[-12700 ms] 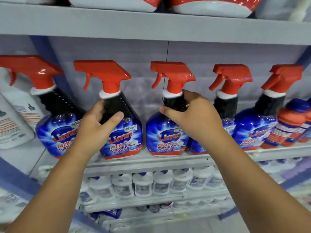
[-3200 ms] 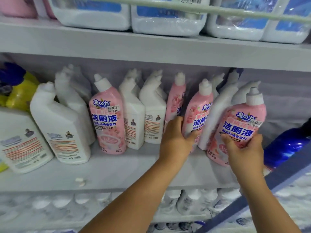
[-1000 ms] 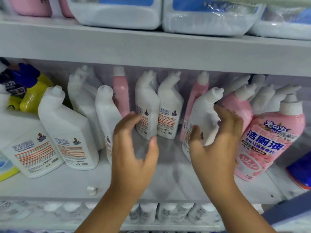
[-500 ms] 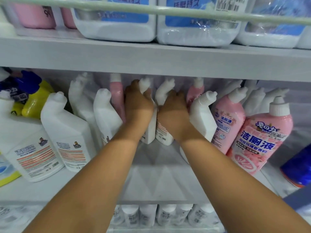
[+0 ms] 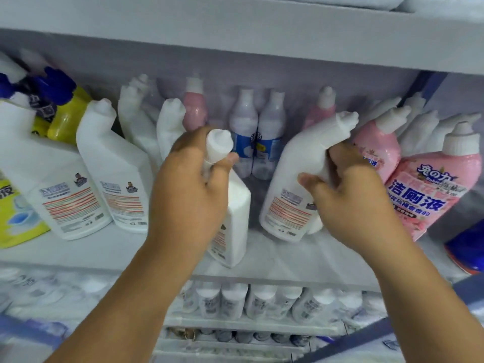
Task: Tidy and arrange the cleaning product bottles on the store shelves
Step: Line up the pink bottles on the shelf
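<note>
Both white bottles (image 5: 235,213) (image 5: 296,179) pulled forward, necks inside each hand's grip.

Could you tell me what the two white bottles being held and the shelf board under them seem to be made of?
Both white bottles, left and right, look like opaque moulded plastic with a slight sheen, ribbed caps and paper-like printed labels. The shelf board appears to be grey painted metal with a matt finish, though coated board cannot be ruled out.
</note>
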Demonstrator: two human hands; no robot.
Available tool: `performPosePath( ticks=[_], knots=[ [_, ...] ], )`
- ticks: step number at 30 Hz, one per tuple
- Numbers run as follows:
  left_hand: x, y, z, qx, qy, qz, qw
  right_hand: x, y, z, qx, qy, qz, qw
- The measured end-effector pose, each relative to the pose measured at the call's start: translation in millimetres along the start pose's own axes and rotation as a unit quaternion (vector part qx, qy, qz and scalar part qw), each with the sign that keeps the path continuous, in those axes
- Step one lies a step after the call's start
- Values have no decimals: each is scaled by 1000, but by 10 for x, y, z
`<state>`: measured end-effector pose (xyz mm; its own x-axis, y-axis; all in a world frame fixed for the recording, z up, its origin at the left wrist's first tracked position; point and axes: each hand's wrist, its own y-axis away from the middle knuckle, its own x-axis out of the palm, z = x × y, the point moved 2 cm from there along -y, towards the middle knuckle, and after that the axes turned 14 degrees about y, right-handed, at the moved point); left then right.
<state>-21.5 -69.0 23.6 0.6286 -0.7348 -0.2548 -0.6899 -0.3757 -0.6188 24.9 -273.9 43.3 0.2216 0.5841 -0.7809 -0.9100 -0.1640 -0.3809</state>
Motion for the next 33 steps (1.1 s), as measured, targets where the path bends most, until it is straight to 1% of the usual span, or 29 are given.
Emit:
performPosePath(
  ticks=[3,7,10,12,14,15,16,17,18,19,20,21,22,23,24,25,26,27,29,31,33],
  knots=[
    [-336,48,64,-17,-12,-34,999,-203,100,-158,6,22,16,1000],
    [-663,-53,292,-73,-44,-113,990,-309,157,-372,19,76,17,997],
    [-685,-157,400,-68,-73,-120,988,-298,149,-526,48,104,-5,993],
    [-643,-160,420,-81,-71,-117,987,-302,147,-550,61,119,-18,991],
    [-633,-77,379,-89,-56,-136,985,-288,216,-513,87,124,-39,988],
    [-627,-20,309,-62,-46,-155,985,-299,295,-478,97,121,-78,985],
    [-600,48,197,-2,-39,-170,985,-324,394,-395,93,107,-133,981],
    [-536,118,70,76,-35,-173,981,-315,484,-285,73,84,-187,976],
    [-431,178,-38,146,-19,-156,977,-278,546,-161,44,42,-212,975],
    [-279,215,-118,179,11,-127,976,-197,543,-65,22,-23,-200,979],
    [-105,197,-160,167,55,-102,979,-98,468,55,17,-103,-163,981],
    [68,106,-186,116,119,-85,982,24,329,169,27,-175,-121,977],
    [236,-14,-131,45,185,-79,979,170,145,242,52,-222,-87,970],
    [414,-184,13,-40,236,-74,968,315,-61,281,80,-245,-67,964],
    [580,-385,180,-120,260,-65,956,477,-306,301,102,-247,-59,962],
    [733,-592,347,-179,250,-50,950,605,-524,311,107,-243,-72,961],
    [851,-770,478,-212,208,-31,954,713,-724,305,110,-236,-94,961],
    [945,-907,568,-225,160,-16,961,825,-908,275,122,-224,-110,961],
    [1069,-1065,625,-241,103,25,965,962,-1213,225,171,-170,-108,964],
    [1143,-1157,686,-267,95,52,957,1015,-1420,173,224,-151,-104,957],
    [1195,-1229,765,-273,97,65,955,1065,-1560,114,237,-144,-67,958]
  ],
)
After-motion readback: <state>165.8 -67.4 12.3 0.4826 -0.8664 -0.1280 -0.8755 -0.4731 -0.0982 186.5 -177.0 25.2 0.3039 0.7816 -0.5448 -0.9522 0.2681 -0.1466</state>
